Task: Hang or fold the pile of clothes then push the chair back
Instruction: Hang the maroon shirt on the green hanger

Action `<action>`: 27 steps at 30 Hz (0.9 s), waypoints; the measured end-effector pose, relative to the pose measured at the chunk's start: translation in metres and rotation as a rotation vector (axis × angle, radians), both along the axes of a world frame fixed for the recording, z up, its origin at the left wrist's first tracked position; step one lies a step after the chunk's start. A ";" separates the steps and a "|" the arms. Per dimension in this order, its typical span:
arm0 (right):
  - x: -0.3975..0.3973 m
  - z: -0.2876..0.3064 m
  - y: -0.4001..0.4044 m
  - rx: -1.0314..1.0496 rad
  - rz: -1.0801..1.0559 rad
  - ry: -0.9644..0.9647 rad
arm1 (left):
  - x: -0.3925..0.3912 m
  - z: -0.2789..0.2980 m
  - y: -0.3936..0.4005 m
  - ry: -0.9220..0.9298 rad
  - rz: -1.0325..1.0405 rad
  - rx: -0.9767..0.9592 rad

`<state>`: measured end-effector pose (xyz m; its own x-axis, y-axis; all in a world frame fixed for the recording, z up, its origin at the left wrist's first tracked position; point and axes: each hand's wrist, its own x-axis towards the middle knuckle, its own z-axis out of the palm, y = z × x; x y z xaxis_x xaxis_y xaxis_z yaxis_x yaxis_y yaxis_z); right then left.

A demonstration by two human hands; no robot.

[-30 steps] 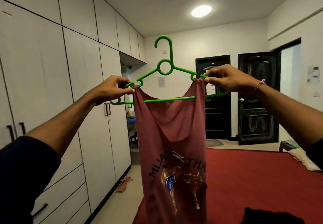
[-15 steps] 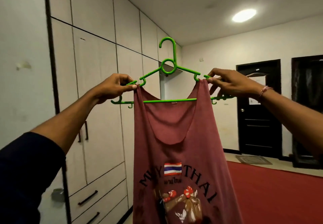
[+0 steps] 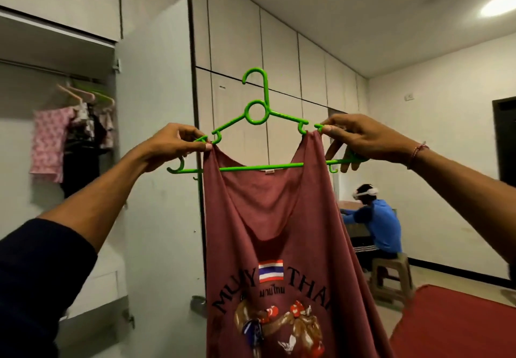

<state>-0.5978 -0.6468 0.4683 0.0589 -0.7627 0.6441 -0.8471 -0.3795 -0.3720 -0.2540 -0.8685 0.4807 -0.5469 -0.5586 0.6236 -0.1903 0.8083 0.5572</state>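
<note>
both hands are up at head height, holding one garment on one hanger. left hand [image 3: 178, 145] pinches the left strap of the maroon tank top [image 3: 279, 246] against the left arm of the green hanger [image 3: 258, 123]; fingers curled tight at the strap notch. right hand [image 3: 360, 137] pinches the right strap at the other shoulder with thumb and forefinger, remaining fingers loosely spread behind the hanger's lower bar. top hangs straight down, both straps seated over the hanger's arms, print facing the camera.

step in hand, by judgement: hanging, garment loaded and ready for the rail. open wardrobe [image 3: 55, 134] stands to the left, hung clothes [image 3: 50, 139] already on its rail. next move calls for freeing one hand to take the hook, then carrying it left without the straps slipping. pile and chair are not in view.
</note>
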 end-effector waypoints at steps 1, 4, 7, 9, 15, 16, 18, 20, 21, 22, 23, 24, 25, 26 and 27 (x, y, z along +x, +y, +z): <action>0.012 0.003 -0.015 -0.028 0.008 0.025 | 0.016 0.000 -0.006 0.017 0.021 -0.004; 0.052 0.008 -0.057 -0.101 0.026 0.052 | 0.060 -0.001 -0.023 0.064 0.079 0.006; 0.095 0.012 -0.100 -0.153 0.062 0.065 | 0.112 -0.002 -0.047 0.082 0.146 -0.021; 0.117 0.014 -0.122 -0.201 0.061 0.077 | 0.136 -0.004 -0.065 0.105 0.184 -0.034; 0.195 0.018 -0.209 -0.337 0.060 0.080 | 0.211 -0.007 -0.128 0.059 0.596 -0.367; 0.209 0.019 -0.224 -0.359 0.061 0.068 | 0.223 -0.007 -0.136 0.027 0.654 -0.422; 0.233 0.022 -0.252 -0.405 0.062 0.046 | 0.240 -0.007 -0.149 -0.038 0.733 -0.515; 0.254 0.025 -0.275 -0.454 0.061 0.036 | 0.251 -0.009 -0.158 -0.100 0.761 -0.583; 0.267 0.027 -0.289 -0.476 0.061 0.032 | 0.259 -0.010 -0.164 -0.136 0.775 -0.615; 0.278 0.028 -0.299 -0.495 0.059 0.021 | 0.265 -0.010 -0.172 -0.170 0.790 -0.644; 0.290 0.030 -0.312 -0.512 0.060 0.008 | 0.272 -0.009 -0.181 -0.202 0.810 -0.658; 0.300 0.032 -0.323 -0.530 0.062 -0.010 | 0.279 -0.009 -0.190 -0.228 0.825 -0.668; 0.309 0.035 -0.332 -0.549 0.065 -0.027 | 0.285 -0.009 -0.198 -0.253 0.837 -0.675; 0.319 0.038 -0.344 -0.565 0.067 -0.044 | 0.292 -0.009 -0.209 -0.275 0.851 -0.682; 0.327 0.042 -0.353 -0.584 0.066 -0.065 | 0.298 -0.009 -0.218 -0.292 0.866 -0.684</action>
